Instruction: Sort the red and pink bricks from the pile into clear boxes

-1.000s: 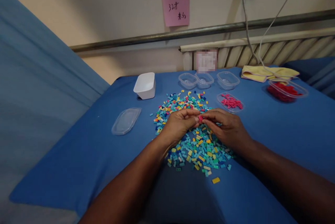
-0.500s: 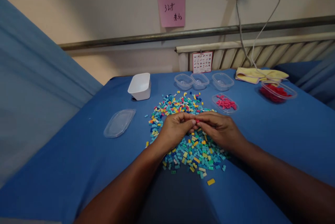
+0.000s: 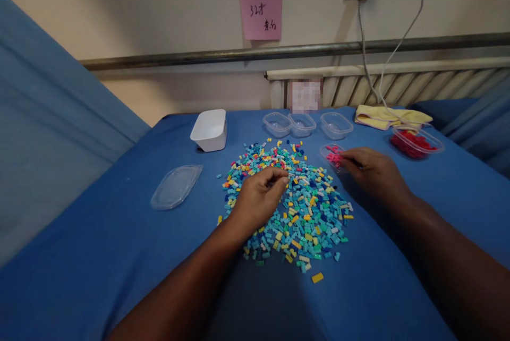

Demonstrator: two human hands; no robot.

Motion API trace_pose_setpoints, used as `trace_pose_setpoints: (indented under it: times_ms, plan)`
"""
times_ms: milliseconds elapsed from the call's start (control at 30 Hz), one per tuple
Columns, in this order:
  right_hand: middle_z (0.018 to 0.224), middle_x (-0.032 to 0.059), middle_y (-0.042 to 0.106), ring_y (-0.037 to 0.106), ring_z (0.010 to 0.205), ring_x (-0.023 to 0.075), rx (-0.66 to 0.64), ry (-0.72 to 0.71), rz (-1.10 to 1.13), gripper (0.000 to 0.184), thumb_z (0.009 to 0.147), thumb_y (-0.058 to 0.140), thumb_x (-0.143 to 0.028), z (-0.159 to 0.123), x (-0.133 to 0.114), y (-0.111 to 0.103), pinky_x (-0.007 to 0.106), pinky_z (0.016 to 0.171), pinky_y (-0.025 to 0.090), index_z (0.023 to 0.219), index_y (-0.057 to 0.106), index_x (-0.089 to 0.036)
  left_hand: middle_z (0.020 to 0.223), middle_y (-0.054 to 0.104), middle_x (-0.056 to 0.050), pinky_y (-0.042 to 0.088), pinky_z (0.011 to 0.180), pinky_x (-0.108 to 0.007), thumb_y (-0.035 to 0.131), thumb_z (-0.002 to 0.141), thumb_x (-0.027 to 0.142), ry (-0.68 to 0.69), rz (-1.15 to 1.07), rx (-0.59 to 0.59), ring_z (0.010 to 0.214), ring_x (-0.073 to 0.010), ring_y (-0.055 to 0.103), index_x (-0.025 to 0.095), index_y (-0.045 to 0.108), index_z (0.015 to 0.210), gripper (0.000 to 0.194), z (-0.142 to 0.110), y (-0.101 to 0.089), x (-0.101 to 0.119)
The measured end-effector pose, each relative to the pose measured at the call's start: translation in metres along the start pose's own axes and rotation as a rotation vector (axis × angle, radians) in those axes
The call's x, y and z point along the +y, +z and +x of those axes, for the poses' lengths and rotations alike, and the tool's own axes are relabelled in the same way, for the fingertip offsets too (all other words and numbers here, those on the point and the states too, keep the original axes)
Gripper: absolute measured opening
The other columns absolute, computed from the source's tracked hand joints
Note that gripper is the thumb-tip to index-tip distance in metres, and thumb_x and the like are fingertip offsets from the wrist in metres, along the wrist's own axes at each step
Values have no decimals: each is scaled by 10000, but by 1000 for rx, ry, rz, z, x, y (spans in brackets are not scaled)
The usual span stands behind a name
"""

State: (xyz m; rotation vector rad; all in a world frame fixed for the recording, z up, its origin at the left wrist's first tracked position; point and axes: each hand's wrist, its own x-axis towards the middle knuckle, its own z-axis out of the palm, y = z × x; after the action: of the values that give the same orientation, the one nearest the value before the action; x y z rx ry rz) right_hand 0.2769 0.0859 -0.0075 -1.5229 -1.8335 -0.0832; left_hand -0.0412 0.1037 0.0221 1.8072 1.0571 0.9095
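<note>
My left hand [image 3: 261, 193] hovers over a loose pile of small building bricks [image 3: 311, 208], mostly blue, teal and yellow. Its fingers are curled, thumb near the index finger; whatever may be between them is hidden. My right hand [image 3: 372, 171] reaches over the shallow clear lid [image 3: 338, 170] at the pile's far right, its fingertips pinched at a pink brick. Several pink bricks [image 3: 333, 154] lie in that lid, partly covered by my right fingers. More pink and orange bricks are mixed into the far side of the pile.
A white tub [image 3: 209, 131] and a flat clear lid [image 3: 176, 187] stand left. Clear tubs [image 3: 337, 127] line the back, and one tub holds red pieces [image 3: 412, 143] at right. Behind it lies a yellow cloth [image 3: 388, 117]. A cable [image 3: 364, 49] hangs down the wall.
Both hands were together over the pile with a pink brick between their fingertips. My right hand has moved right to the lid of pink bricks, while my left stayed over the pile.
</note>
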Motion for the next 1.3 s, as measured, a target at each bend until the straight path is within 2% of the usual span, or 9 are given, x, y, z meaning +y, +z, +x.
trace_pose_setpoints:
  times_ms: [133,367,467,567,700,800,867,1067,1300]
  plan:
    - [1081,122,838,774,989,305,-112,-33,-198,282,1038,578,-302,-3,30,-3,423,852,615,1078,847,-230,941,766,-13,509,786,-295,677,1013,351,68,104,82,858,-167,682,216,790,1030,177,5,-14,-3]
    - [1083,128,826,753,932,301,-170,-77,-227,302,1049,547,-292,-8,30,2,431,787,601,1071,840,-222,1001,805,-39,553,838,-309,700,987,401,25,168,329,916,-203,726,202,812,1110,260,15,-42,-8]
    - [1050,123,824,746,919,299,-176,-81,-208,291,1036,556,-283,-9,30,-1,430,788,598,1052,841,-223,1066,817,-57,576,902,-335,664,1009,385,50,264,351,972,-219,746,201,813,1152,277,17,-52,-14]
    - [1062,123,823,748,941,298,-163,-95,-195,281,1044,562,-280,-9,27,-4,429,817,600,1046,837,-223,1185,814,-90,563,1052,-392,608,1046,333,184,461,240,1122,-244,747,195,814,1190,287,16,-54,-19]
    - [1120,146,821,757,1027,326,-92,-107,-164,275,1069,583,-313,-8,9,-4,459,893,609,1092,838,-212,1515,686,-141,408,1283,-482,542,1107,379,353,657,-82,1463,-295,597,166,756,1375,404,13,-43,-19]
    - [1264,165,805,751,1181,344,-75,-180,-20,325,1090,590,-369,-8,-18,6,532,1044,601,1258,806,-192,1701,496,-153,274,1356,-552,494,1131,477,310,743,-296,1621,-333,411,165,657,1523,527,9,-33,-14]
    - [1481,167,721,677,1379,347,-170,-241,99,418,1104,582,-410,-10,-38,16,581,1177,538,1440,725,-205,1719,469,-152,265,1360,-548,465,1139,500,260,747,-380,1642,-322,378,178,604,1579,562,5,-31,-9]
    - [1745,124,452,414,1625,345,-564,-320,216,661,1110,569,-560,-18,-69,28,644,1339,323,1699,476,-277,1605,605,-156,402,1299,-482,473,1136,370,258,755,-475,1547,-295,529,179,690,1487,455,-8,-46,10]
    - [1721,113,480,473,1590,343,-555,-353,325,727,1052,680,-576,-26,-86,16,571,1338,367,1691,499,-281,1459,727,-113,500,1216,-500,551,1089,300,215,620,-521,1382,-310,680,255,792,1325,341,-21,-55,31]
